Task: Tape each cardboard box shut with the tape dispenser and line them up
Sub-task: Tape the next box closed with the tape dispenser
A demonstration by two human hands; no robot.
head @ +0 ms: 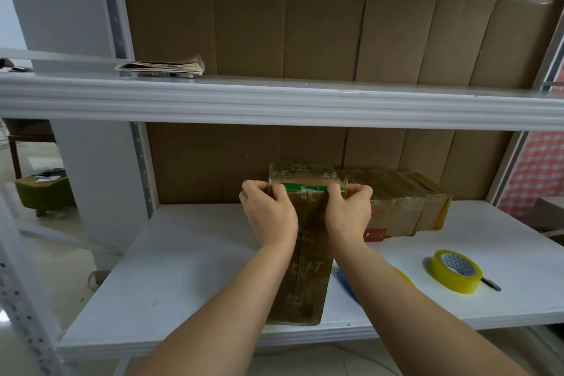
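White metal shelving (274, 101) lined at the back with flattened cardboard (305, 24) formed the work area, and the work was being done on the lower shelf board (189, 268). A long cardboard box (308, 278) lay lengthwise on that board, its near end at the front edge and its far end toward the back lining. The left hand (270, 210) and the right hand (348, 210) each gripped an upper corner of the far end, fingers curled over the top edge and thumbs on the sides, apparently to press down the flaps or tape there and steady the box. A green strip (305, 188) ran across between the two hands.

A second box (399, 204), already wrapped in clear tape, stood against the back lining just right of the first, touching or nearly so; this placement was judged to be the start of the required row. It carried a red label at its lower near corner, not legible. Faint printed marks on the first box's top could not be read.

A yellow tape roll (456, 272) lay near the right front edge, with a dark pen-like item (491, 284) just behind it. A blue item (346, 282), largely hidden under the right forearm, was possibly the dispenser. On the upper shelf's left end lay a folded stack of papers (161, 69).
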